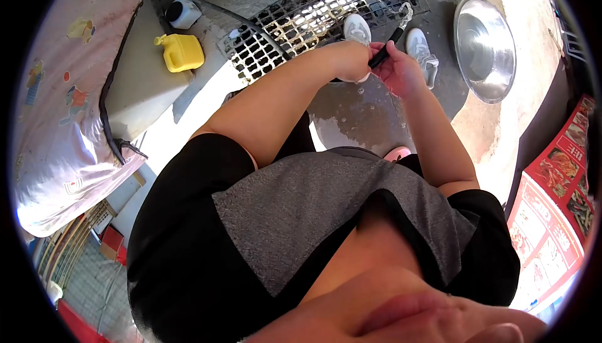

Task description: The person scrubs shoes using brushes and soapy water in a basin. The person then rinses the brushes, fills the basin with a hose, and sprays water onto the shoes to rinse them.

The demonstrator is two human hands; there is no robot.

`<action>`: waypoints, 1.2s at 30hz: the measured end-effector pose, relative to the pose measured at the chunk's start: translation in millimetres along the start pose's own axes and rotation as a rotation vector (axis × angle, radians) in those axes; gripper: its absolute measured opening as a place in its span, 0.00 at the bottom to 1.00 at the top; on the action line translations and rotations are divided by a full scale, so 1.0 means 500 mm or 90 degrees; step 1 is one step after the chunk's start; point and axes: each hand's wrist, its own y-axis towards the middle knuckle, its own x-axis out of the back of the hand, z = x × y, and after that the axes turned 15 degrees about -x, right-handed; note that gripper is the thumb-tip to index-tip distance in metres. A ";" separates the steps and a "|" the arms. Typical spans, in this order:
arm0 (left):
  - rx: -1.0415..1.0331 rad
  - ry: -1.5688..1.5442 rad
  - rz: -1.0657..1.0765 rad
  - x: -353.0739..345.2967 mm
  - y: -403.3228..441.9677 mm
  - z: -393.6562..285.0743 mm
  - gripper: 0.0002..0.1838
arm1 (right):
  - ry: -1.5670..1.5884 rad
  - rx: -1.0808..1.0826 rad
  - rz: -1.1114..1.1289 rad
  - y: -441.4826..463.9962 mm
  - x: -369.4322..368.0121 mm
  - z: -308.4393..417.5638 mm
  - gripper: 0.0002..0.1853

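My left hand (357, 66) is closed round a black hose (380, 58), with the wrist turned so that most of its fingers are hidden. My right hand (400, 72) grips the same hose nearer its end, thumb laid along it. Clear water (406, 12) spurts from the hose end, which points away from me. On the wet ground just beyond my hands stand two white-and-grey shoes, a left one (357, 28) and a right one (419, 48) with its laces showing.
A metal floor grate (313, 14) lies ahead, crossed by a dark hose (219, 9). At right stands a large steel basin (486, 48). A yellow jug (182, 52) and a white bottle (183, 13) are at left, near a cloth-covered surface (69, 92). A red printed sign (552, 199) borders the right.
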 end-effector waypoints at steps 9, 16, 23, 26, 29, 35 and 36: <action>0.154 -0.418 -0.030 -0.127 0.175 0.075 0.12 | -0.254 -0.055 -0.150 -0.100 0.068 -0.204 0.15; 0.231 -0.836 -0.206 -0.252 0.353 0.048 0.08 | -0.413 -0.025 -0.157 -0.105 0.159 -0.232 0.17; 0.224 -0.788 -0.195 -0.225 0.378 -0.029 0.12 | -0.244 -0.135 -0.139 -0.155 0.197 -0.216 0.18; 0.256 -0.547 -0.214 -0.192 0.331 -0.090 0.18 | -0.033 -0.109 -0.194 -0.163 0.248 -0.187 0.18; 0.254 -0.521 -0.245 -0.186 0.249 -0.148 0.28 | 0.134 -0.084 -0.256 -0.157 0.308 -0.167 0.18; 0.144 -0.288 0.076 -0.271 0.154 -0.207 0.29 | 0.131 -0.075 -0.243 -0.170 0.319 -0.144 0.19; 0.114 -0.221 0.127 -0.280 0.153 -0.206 0.29 | 0.130 -0.071 -0.243 -0.170 0.324 -0.141 0.18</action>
